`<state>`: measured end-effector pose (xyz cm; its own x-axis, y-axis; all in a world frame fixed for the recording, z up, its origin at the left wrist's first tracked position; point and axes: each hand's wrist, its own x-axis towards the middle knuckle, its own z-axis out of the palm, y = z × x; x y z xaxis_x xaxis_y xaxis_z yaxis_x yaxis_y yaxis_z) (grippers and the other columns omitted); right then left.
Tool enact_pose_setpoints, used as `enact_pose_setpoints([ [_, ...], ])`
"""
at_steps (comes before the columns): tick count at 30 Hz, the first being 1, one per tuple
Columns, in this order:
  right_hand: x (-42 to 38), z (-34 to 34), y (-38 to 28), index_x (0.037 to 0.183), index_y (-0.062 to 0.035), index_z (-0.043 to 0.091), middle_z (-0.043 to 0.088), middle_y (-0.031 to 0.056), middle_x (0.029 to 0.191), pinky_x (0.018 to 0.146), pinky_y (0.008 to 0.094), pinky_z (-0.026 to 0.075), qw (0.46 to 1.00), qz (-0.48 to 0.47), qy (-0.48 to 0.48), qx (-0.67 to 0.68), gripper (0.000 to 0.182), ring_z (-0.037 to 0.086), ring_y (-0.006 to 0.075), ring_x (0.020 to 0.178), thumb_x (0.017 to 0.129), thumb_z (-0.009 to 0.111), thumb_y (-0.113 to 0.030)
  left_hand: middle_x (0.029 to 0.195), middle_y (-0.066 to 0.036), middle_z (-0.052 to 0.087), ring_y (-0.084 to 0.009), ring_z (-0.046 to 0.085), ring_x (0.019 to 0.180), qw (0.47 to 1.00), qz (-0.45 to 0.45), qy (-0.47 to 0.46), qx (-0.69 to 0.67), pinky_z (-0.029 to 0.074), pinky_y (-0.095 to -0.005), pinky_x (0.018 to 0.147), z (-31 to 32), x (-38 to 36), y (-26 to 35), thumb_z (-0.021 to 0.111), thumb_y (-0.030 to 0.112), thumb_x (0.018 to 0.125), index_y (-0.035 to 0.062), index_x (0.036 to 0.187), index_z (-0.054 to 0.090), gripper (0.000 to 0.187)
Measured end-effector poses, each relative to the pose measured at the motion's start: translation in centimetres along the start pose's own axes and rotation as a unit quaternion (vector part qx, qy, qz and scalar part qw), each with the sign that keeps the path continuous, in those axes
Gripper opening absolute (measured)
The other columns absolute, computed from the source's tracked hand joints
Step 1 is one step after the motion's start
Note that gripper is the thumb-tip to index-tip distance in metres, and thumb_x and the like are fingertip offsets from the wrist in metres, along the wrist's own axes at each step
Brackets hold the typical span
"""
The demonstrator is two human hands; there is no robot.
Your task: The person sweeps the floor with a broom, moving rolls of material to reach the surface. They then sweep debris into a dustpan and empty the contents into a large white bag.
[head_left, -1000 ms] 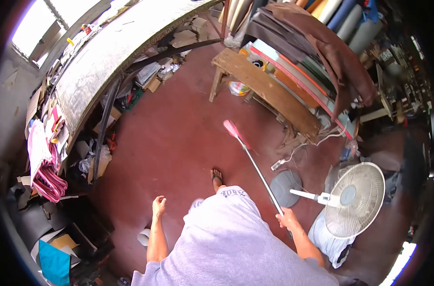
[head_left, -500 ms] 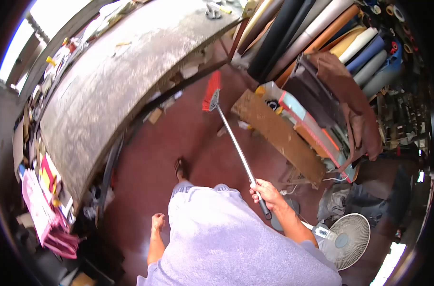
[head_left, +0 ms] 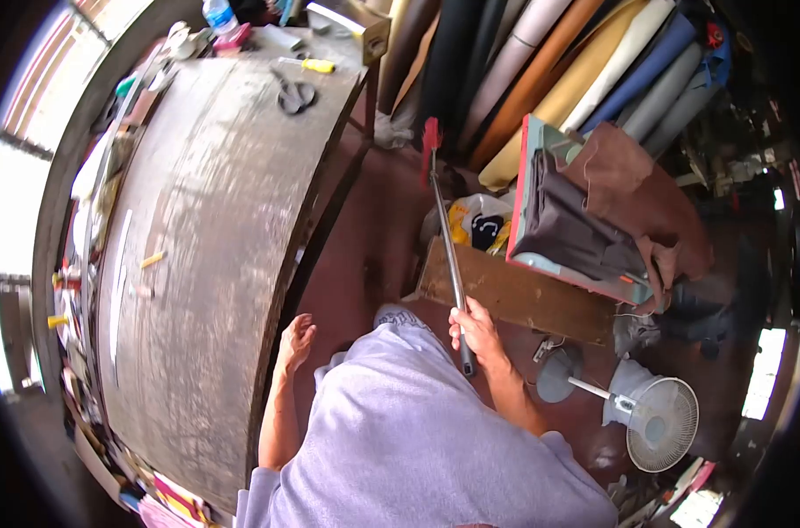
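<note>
My right hand [head_left: 476, 333] is wrapped round the grey metal handle of a broom [head_left: 448, 238], near its black end. The broom's red bristles [head_left: 431, 145] are at the far end, close to the foot of the standing rolls [head_left: 452, 75]. My left hand [head_left: 296, 341] holds nothing; its fingers are apart and slightly curled, beside the edge of the large worn table [head_left: 215, 220]. To the right of the handle lies a brown wooden board [head_left: 523, 295].
Scissors [head_left: 294, 95] and a yellow-handled tool [head_left: 318, 65] lie on the table's far end. Brown material drapes over a red-edged box [head_left: 584, 211] at right. A white fan [head_left: 661, 424] stands at lower right, with a yellow and white bag [head_left: 479, 223] beyond the board.
The view has turned and moved forward toward the rolls. The broom head is now closer to them, and my left hand has risen beside the table edge. My right hand keeps its hold.
</note>
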<state>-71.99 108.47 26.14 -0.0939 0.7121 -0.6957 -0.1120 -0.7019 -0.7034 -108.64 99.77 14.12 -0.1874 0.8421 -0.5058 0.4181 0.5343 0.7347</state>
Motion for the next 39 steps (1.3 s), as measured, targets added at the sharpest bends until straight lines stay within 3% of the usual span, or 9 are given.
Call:
enact_pose_setpoints([
  [2, 3.5, 1.0, -3.2, 0.098, -0.0057, 0.047, 0.051, 0.0045, 0.074, 0.04, 0.0258, 0.047, 0.999, 0.013, 0.036, 0.011, 0.011, 0.051, 0.0093, 0.054, 0.094, 0.054, -0.013, 0.116, -0.02, 0.064, -0.0291, 0.065, 0.105, 0.996, 0.084, -0.019, -0.019, 0.052, -0.0359, 0.089, 0.5, 6.0, 1.0, 0.061, 0.016, 0.091, -0.0003, 0.123, 0.054, 0.037],
  [6, 9.2, 1.8, -7.6, 0.096, -0.006, 0.046, 0.05, 0.0043, 0.074, 0.04, 0.0272, 0.046, 0.994, 0.005, 0.092, 0.06, 0.012, 0.051, 0.0104, 0.053, 0.094, 0.054, -0.014, 0.118, -0.018, 0.062, -0.0292, 0.063, 0.106, 0.992, 0.09, -0.085, -0.019, 0.052, -0.0358, 0.09, -1.1, 13.1, 11.7, 0.063, 0.016, 0.089, 0.0001, 0.124, 0.053, 0.039],
  [10, 15.0, 2.7, -12.1, 0.096, -0.0061, 0.046, 0.05, 0.0042, 0.075, 0.04, 0.0278, 0.045, 0.985, 0.002, 0.149, 0.088, 0.014, 0.05, 0.011, 0.054, 0.094, 0.054, -0.016, 0.111, -0.02, 0.061, -0.0358, 0.062, 0.099, 0.969, 0.209, -0.118, 0.058, 0.051, -0.0387, 0.085, -1.9, 21.8, 19.3, 0.063, 0.016, 0.087, -0.0002, 0.119, 0.056, 0.036],
  [16, 21.3, 2.0, -17.5, 0.101, -0.0064, 0.046, 0.05, 0.0054, 0.081, 0.042, 0.0283, 0.046, 0.958, 0.0, 0.237, 0.161, 0.014, 0.05, 0.0114, 0.056, 0.095, 0.053, -0.016, 0.108, -0.019, 0.062, -0.0351, 0.062, 0.099, 0.923, 0.307, -0.21, 0.102, 0.05, -0.0387, 0.084, -1.1, 34.1, 30.8, 0.061, 0.015, 0.086, -0.0011, 0.121, 0.054, 0.039],
  [28, 33.4, -3.1, -29.9, 0.084, -0.0033, 0.047, 0.049, 0.0051, 0.068, 0.042, 0.0287, 0.044, 0.913, 0.018, 0.307, 0.269, 0.008, 0.049, 0.0131, 0.054, 0.089, 0.049, -0.009, 0.109, -0.021, 0.061, -0.0378, 0.057, 0.105, 0.839, 0.451, -0.282, 0.112, 0.048, -0.0423, 0.089, 12.0, 52.4, 54.2, 0.059, 0.02, 0.085, -0.0009, 0.114, 0.059, 0.036],
  [29, 34.6, -4.0, -30.7, 0.082, -0.0038, 0.047, 0.049, 0.0047, 0.067, 0.042, 0.0289, 0.044, 0.91, 0.03, 0.298, 0.288, 0.008, 0.049, 0.0132, 0.053, 0.089, 0.049, -0.009, 0.105, -0.02, 0.062, -0.0374, 0.058, 0.102, 0.788, 0.539, -0.259, 0.145, 0.048, -0.0424, 0.088, 13.0, 53.3, 57.2, 0.061, 0.018, 0.084, 0.0015, 0.113, 0.06, 0.033],
  [32, 37.5, -6.0, -32.9, 0.082, -0.0041, 0.047, 0.05, 0.0051, 0.068, 0.045, 0.0303, 0.044, 0.897, 0.066, 0.286, 0.332, 0.008, 0.05, 0.0139, 0.055, 0.089, 0.048, -0.007, 0.113, -0.02, 0.062, -0.0356, 0.059, 0.106, 0.798, 0.542, -0.211, 0.16, 0.047, -0.0408, 0.092, 16.7, 58.7, 64.2, 0.065, 0.014, 0.084, 0.0025, 0.114, 0.059, 0.033],
  [34, 39.1, -6.2, -35.1, 0.081, -0.0048, 0.046, 0.049, 0.0046, 0.071, 0.047, 0.031, 0.043, 0.89, 0.042, 0.269, 0.367, 0.009, 0.05, 0.0138, 0.057, 0.09, 0.047, -0.006, 0.105, -0.016, 0.063, -0.0352, 0.058, 0.102, 0.777, 0.58, -0.176, 0.171, 0.047, -0.0407, 0.089, 17.9, 61.2, 70.5, 0.066, 0.011, 0.08, 0.0041, 0.109, 0.061, 0.03],
  [39, 42.6, -7.3, -39.8, 0.082, -0.0053, 0.046, 0.046, 0.0038, 0.071, 0.047, 0.0318, 0.043, 0.834, 0.056, 0.311, 0.453, 0.008, 0.048, 0.0138, 0.058, 0.09, 0.046, -0.005, 0.114, -0.009, 0.062, -0.0298, 0.051, 0.118, 0.636, 0.723, 0.1, 0.253, 0.04, -0.041, 0.099, 19.4, 69.1, 84.4, 0.066, 0.012, 0.081, 0.009, 0.105, 0.064, 0.024],
])
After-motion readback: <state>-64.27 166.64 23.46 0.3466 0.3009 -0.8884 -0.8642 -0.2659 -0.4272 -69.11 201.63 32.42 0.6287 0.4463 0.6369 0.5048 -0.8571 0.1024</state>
